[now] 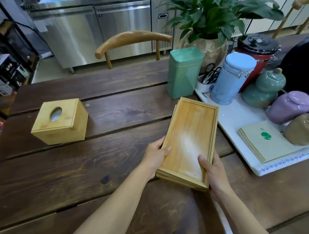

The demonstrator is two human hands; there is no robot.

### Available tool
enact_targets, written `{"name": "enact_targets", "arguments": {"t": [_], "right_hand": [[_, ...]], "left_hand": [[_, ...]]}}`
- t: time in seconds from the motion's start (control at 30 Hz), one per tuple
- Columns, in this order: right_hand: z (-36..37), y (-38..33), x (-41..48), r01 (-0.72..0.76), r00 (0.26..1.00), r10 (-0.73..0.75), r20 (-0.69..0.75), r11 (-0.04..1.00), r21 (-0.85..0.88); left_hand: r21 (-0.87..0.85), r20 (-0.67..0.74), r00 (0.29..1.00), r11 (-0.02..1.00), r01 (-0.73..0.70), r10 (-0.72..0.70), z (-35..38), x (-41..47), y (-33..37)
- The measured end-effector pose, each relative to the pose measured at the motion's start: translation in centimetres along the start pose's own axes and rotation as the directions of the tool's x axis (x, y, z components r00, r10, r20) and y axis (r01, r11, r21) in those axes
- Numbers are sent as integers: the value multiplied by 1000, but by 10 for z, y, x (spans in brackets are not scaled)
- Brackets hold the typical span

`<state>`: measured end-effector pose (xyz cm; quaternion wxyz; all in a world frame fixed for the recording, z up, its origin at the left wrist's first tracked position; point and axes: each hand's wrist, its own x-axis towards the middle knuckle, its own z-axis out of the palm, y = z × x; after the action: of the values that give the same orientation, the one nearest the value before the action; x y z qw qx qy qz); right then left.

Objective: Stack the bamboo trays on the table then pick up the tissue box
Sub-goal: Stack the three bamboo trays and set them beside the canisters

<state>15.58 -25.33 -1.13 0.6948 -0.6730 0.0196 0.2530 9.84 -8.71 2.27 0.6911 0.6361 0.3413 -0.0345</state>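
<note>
A stack of shallow bamboo trays (190,136) lies on the dark wooden table (98,167), long side running away from me. My left hand (154,159) grips the stack's near left edge, thumb over the rim. My right hand (212,169) holds the near right corner, thumb inside the top tray. A square bamboo tissue box (60,120) with an oval hole in its lid stands apart on the table, to the left of the trays.
A green tin (183,73) stands just beyond the trays. To the right, a white tray (238,118) carries jars, a pale blue canister (231,79) and napkins (262,139). A potted plant (209,22) and a wooden chair (132,41) are behind.
</note>
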Motion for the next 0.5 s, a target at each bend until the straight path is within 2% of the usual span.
{"name": "enact_targets", "arguments": {"t": [0.3,0.5], "right_hand": [[-1,-5,3,37,999,-36,7,996,-86],[-6,-15,7,13,999,-5,52,988,-153]], "left_hand": [[216,14,998,974,-66,64,8,1,-6],[136,-1,1000,991,-13,13,13,5,-6]]}}
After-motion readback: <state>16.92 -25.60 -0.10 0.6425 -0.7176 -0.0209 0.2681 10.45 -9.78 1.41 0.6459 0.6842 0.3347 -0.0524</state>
